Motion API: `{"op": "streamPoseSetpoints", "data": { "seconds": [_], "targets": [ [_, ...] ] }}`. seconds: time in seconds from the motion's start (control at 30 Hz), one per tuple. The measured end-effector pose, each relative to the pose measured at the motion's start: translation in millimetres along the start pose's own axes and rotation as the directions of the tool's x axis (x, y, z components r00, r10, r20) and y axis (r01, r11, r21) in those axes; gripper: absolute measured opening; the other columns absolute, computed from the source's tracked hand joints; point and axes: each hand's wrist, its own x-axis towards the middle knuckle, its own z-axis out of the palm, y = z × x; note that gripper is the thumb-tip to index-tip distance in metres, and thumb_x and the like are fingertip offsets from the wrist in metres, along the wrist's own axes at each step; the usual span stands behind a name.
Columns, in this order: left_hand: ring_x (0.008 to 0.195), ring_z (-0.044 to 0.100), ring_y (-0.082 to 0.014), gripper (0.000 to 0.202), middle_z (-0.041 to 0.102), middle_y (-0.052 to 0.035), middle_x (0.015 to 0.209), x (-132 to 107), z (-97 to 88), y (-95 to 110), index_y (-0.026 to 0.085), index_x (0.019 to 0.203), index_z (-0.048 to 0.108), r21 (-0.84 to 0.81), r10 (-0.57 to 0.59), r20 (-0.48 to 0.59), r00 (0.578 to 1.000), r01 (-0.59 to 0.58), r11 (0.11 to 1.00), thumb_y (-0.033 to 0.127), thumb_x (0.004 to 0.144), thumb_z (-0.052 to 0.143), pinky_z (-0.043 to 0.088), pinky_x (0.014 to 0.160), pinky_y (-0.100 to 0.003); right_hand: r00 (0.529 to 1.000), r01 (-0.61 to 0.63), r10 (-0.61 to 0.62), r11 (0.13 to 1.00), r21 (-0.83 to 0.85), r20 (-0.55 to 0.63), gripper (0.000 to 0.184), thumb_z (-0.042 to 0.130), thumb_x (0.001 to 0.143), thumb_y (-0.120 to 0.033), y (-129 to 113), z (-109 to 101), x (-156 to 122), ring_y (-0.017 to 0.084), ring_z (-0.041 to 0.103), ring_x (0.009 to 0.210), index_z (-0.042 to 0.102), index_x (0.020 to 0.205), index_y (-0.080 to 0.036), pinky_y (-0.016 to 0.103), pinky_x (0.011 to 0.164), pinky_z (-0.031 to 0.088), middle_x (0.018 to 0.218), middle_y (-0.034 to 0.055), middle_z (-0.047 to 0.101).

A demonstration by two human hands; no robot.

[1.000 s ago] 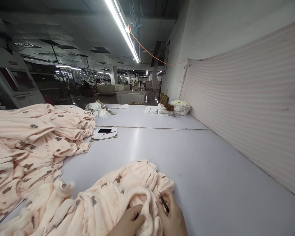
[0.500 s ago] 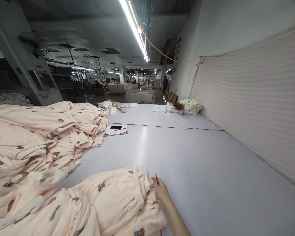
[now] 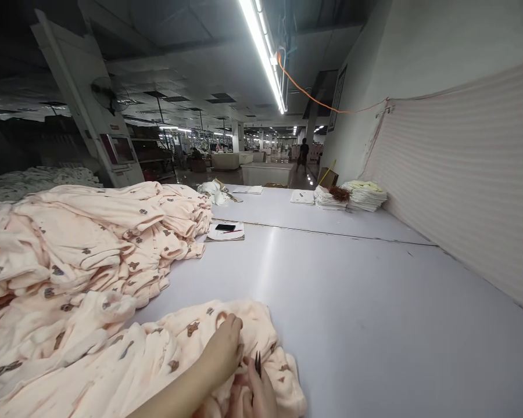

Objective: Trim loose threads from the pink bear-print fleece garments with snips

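Note:
A pale pink fleece garment (image 3: 187,354) printed with small brown bear-like figures lies bunched on the table in front of me. My left hand (image 3: 227,347) rests on it with curled fingers, pinching a fold of the fleece. Close beside it, low in the view, my right hand (image 3: 259,392) is closed around dark thread snips (image 3: 257,363), their pointed tips upward. The fingers of both hands nearly meet over the cloth, and part of the right hand's grip is hidden.
A large heap of the same pink garments (image 3: 100,232) covers the left side. Farther back on the white table (image 3: 353,302) lie a phone (image 3: 225,227) on papers and stacked white cloths (image 3: 366,196). Striped fabric (image 3: 470,157) hangs at right. A person (image 3: 304,154) stands far off.
My left hand has come into view and onto the fleece. My right hand, with the snips, has moved down from the garment's right edge to beside the left. The view has swung left.

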Motion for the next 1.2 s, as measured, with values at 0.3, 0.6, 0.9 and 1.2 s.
{"op": "streamPoseSetpoints", "data": {
  "seconds": [0.3,0.6,0.9,1.2],
  "targets": [
    [0.121,0.039,-0.0287,0.02,0.042,-0.0114,0.115,-52.5,35.3,-57.5,0.022,0.102,0.042,-0.005,0.082,-0.581,0.81,-0.105,0.994,0.015,0.083,0.041,0.038,0.098,-0.048,0.967,0.252,-0.233,0.937,-0.243,0.105,0.028,0.066,0.071,-0.036,-48.6,36.4,48.2,0.022,0.06,0.092,0.067,0.095,-0.022,0.029,0.083,0.042,0.093,0.0033,0.066],
    [0.112,0.048,-0.0302,0.035,0.049,-0.0112,0.112,-47.9,38.1,-68.4,0.02,0.11,0.041,-0.169,-0.234,-0.348,0.908,0.185,0.968,0.027,0.078,0.054,0.04,0.094,-0.05,0.964,0.222,-0.18,0.951,-0.214,0.197,0.016,0.049,0.078,-0.026,-37.1,24.9,34.2,0.019,0.06,0.077,0.062,0.082,-0.019,0.024,0.07,0.045,0.079,0.0011,0.066],
    [0.095,0.051,-0.0263,0.03,0.05,-0.0079,0.099,-31.8,0.6,-41.6,0.02,0.096,0.049,-0.132,-0.228,-0.388,0.893,0.191,0.973,0.008,0.069,0.044,0.043,0.081,-0.04,0.851,0.525,-0.486,0.796,-0.302,0.199,0.015,0.05,0.082,-0.027,-54.3,5.2,8.6,0.015,0.055,0.063,0.061,0.075,-0.02,0.022,0.062,0.041,0.068,-0.0005,0.057],
    [0.058,0.053,-0.0155,0.013,0.06,0.0044,0.066,-55.2,-20.1,-21.5,0.024,0.092,0.05,-0.859,-0.42,-0.005,0.907,0.211,0.466,0.028,0.079,0.049,0.04,0.059,-0.025,0.852,0.491,-0.306,0.749,-0.445,0.425,0.021,0.056,0.081,-0.03,-92.7,-15.5,1.9,0.016,0.063,0.081,0.064,0.1,-0.028,0.02,0.068,0.046,0.091,0.0001,0.06]
  ]
}}
